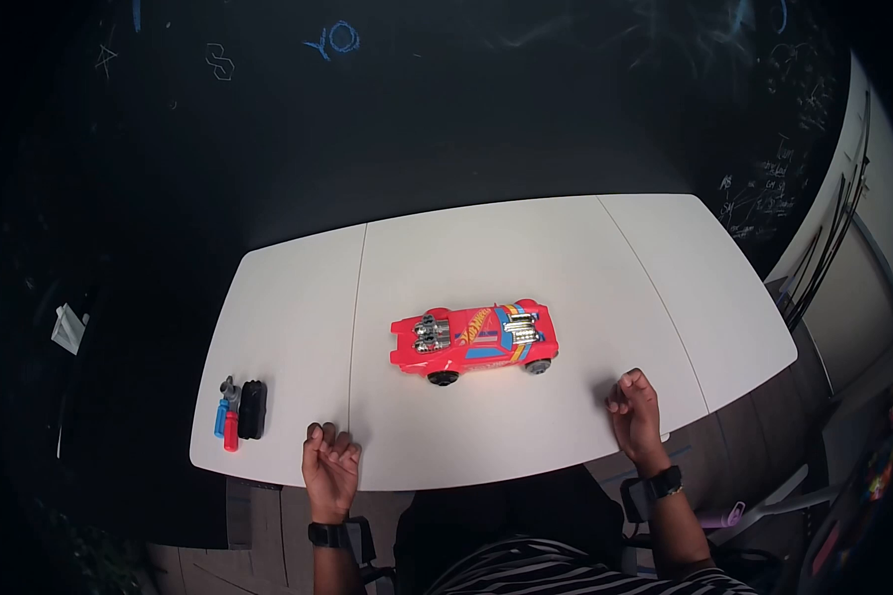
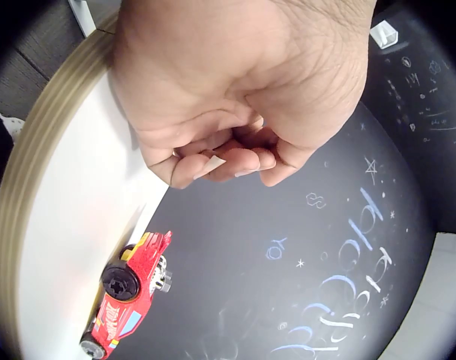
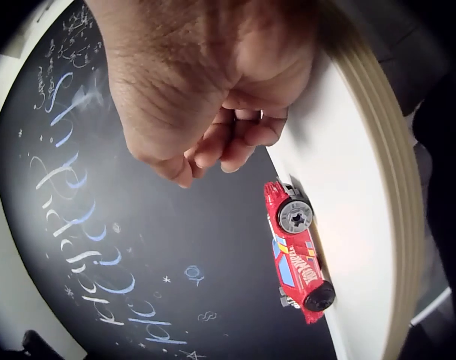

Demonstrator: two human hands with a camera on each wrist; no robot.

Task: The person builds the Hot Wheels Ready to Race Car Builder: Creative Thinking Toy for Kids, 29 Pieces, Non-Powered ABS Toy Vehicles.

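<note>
A red toy car (image 1: 476, 340) with blue windows, yellow stripes and chrome engine parts stands on its wheels mid-table. My left hand (image 1: 330, 470) rests near the table's front edge, left of the car, fingers loosely curled. On the other side, my right hand (image 1: 637, 416) is at the front edge too, its fingers loosely bent. Both hands hold nothing and are apart from the car. In the left wrist view the car (image 2: 129, 292) appears beyond the fingers (image 2: 235, 161). The right wrist view shows the car's side (image 3: 294, 259) below the curled fingers (image 3: 235, 146).
At the table's left end lie a red-handled tool (image 1: 231, 432), a blue-handled tool (image 1: 220, 420), a grey piece (image 1: 229, 389) and a black oblong object (image 1: 252, 410). The white table (image 1: 506, 426) has two seams. A dark chalkboard wall (image 1: 446, 119) rises behind it.
</note>
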